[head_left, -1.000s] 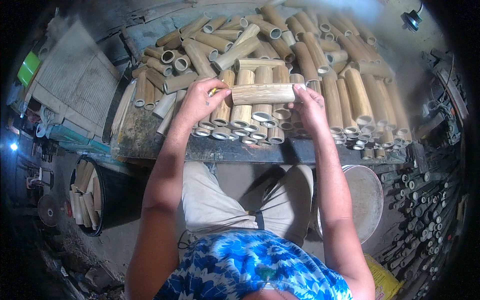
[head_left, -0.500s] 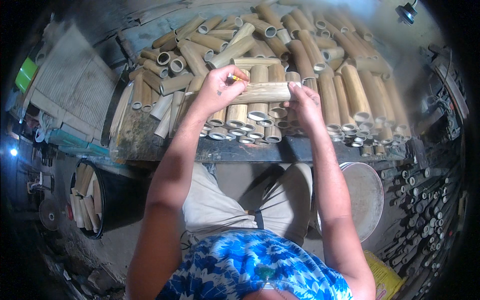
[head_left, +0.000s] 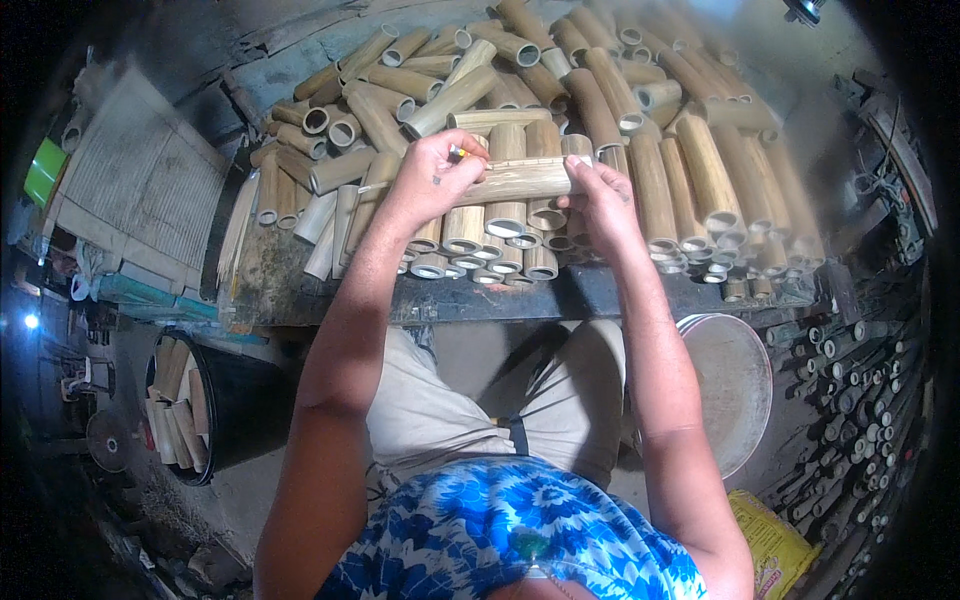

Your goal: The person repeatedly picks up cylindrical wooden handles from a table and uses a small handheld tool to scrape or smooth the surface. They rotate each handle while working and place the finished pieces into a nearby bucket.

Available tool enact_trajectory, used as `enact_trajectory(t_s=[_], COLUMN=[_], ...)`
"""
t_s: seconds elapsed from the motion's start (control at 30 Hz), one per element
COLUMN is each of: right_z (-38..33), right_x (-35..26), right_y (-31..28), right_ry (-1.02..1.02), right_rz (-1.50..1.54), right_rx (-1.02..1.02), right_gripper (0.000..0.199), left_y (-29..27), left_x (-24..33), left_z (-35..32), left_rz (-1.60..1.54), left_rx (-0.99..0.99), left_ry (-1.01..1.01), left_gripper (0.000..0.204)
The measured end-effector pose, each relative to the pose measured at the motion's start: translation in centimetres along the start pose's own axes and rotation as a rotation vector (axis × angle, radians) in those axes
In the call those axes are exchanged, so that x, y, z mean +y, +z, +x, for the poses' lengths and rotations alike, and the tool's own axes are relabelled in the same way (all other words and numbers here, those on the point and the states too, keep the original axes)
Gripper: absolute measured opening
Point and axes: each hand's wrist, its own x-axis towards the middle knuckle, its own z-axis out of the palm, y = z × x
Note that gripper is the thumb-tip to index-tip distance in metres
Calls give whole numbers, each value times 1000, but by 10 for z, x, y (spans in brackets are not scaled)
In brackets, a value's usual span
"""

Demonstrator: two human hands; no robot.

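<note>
A pale bamboo tube (head_left: 530, 182) lies crosswise above the stacked tubes, between my hands. My right hand (head_left: 602, 192) grips its right end, thumb on top and fingers curled underneath. A thin light strip (head_left: 368, 188) sticks out left of my left wrist and seems to run along the tube's upper side. My left hand (head_left: 438, 178) is closed in a pinch on a slim, pencil-like stick with a yellow part (head_left: 457, 153), its tip hidden near the tube's upper edge. Whether the left hand also presses the strip or tube, I cannot tell.
Many cut bamboo tubes (head_left: 600, 90) are heaped across the dark workbench (head_left: 450, 302). A black bin (head_left: 240, 405) with bamboo pieces stands lower left, a pale round bucket (head_left: 735, 395) lower right. Bamboo poles (head_left: 840, 400) and a yellow sack (head_left: 770, 545) lie at the right.
Both hands and the bamboo tube have shifted very slightly in the picture, as has the whole scene. Each hand keeps its hold.
</note>
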Motion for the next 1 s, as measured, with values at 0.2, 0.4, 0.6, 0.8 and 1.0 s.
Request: enact_trajectory(t_s=[0.2, 0.4, 0.6, 0.8, 1.0], right_z=[0, -2, -2, -1, 2], right_x=[0, -4, -4, -1, 0], right_y=[-2, 0, -1, -2, -3], right_ry=[7, 8, -14, -12, 52], right_rz=[-22, 5, 24, 35, -34], right_rx=[-24, -61, -94, -90, -45], right_gripper=[30, 27, 27, 27, 27], left_y=[2, 33, 40, 41, 25], left_x=[14, 13, 8, 10, 12], left_z=[1, 12, 17, 17, 19], left_rz=[-69, -116, 15, 65, -200], left_rx=[-56, -70, -34, -38, -85], left_ry=[-67, 38, 81, 62, -74], left_gripper=[13, 11, 13, 15, 16])
